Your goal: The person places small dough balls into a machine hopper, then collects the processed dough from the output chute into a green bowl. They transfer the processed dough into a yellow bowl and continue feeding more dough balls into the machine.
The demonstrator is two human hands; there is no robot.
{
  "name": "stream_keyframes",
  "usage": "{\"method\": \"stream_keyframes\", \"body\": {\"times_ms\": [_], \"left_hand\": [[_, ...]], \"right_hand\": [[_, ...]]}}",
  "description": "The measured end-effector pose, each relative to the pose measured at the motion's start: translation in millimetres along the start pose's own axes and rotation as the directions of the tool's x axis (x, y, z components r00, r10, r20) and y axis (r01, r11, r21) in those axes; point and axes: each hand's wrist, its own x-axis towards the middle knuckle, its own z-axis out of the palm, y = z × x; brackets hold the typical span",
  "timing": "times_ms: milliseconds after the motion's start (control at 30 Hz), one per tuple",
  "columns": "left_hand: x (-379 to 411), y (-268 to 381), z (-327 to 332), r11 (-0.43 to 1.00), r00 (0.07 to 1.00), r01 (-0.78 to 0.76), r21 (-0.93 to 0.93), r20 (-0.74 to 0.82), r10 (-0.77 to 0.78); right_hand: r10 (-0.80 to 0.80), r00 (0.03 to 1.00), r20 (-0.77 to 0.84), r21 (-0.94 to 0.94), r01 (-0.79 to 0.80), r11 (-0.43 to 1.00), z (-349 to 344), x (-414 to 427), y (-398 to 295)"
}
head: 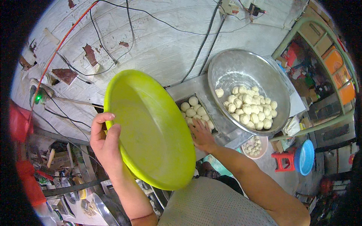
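Observation:
My left hand [106,139] grips the left rim of a large lime-green plastic basin [150,130], thumb inside and fingers curled behind. The basin is tilted up on its side with its hollow facing me, and only pale residue shows in it. My right hand [201,135] rests with spread fingers on round pale dough balls [198,110] in a rectangular opening of a metal worktop [198,84]. The basin's right side hides part of that opening. Right of it, a wide stainless steel bowl [246,67] holds a heap of floury dough balls [251,108].
A pink basin [263,151] with smaller dough balls sits lower, under the bowl's edge. On the floor at right are a red plastic stool [284,162] and a blue basin [305,158]. Cables [169,26] hang across the peeling white wall [158,53]. A green metal frame [304,130] stands at right.

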Motion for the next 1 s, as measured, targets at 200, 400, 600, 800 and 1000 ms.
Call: {"method": "stream_keyframes", "body": {"times_ms": [200, 400, 600, 800, 1000], "left_hand": [[-0.4, 1.3, 3.2, 1.000, 1.000, 0.017, -0.005, -0.002, -0.017], [1.3, -2.9, -0.3, 1.000, 1.000, 0.023, -0.008, -0.015, -0.023], [5.5, -7.7, -6.8, 0.999, 1.000, -0.015, 0.035, -0.005, 0.016], [4.9, -6.4, -6.6, 1.000, 1.000, 0.001, 0.001, 0.001, -0.001], [4.4, -6.8, -4.9, 1.000, 1.000, -0.013, 0.004, -0.005, 0.013]], "right_hand": [[0.015, 1.000, -0.009, 0.020, -0.015, 1.000, 2.5, 1.9, 1.0], [0.053, 0.998, -0.016, 0.001, -0.053, 0.999, 5.7, 4.4, 1.9], [0.045, 0.998, -0.037, -0.039, -0.046, 0.998, 6.3, 4.9, 2.3], [0.065, 0.998, 0.006, -0.018, -0.065, 0.998, 4.5, 6.2, 1.3], [0.060, 0.998, -0.006, -0.006, -0.060, 0.998, 7.1, 5.3, 3.4]]}}
